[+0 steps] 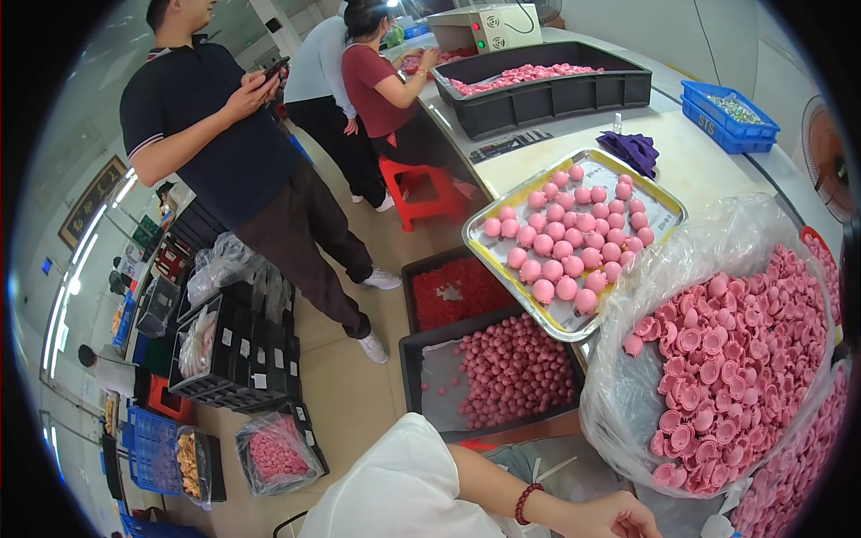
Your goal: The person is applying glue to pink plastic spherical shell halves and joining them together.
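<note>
My left hand is at the lower edge of the head view, with a dark red bead bracelet on its wrist. Its fingers are curled in, and the picture's edge cuts them off, so what they hold, if anything, is hidden. My right hand is out of sight. Nearest to the left hand is a large clear plastic bag of pink hollow half-shells. Beyond it, a metal tray with a yellow rim carries many round pink balls.
On the floor, black bins hold pink balls and red pieces. A long black bin, purple cloth and blue baskets stand on the table. One person stands with a phone; another sits on a red stool.
</note>
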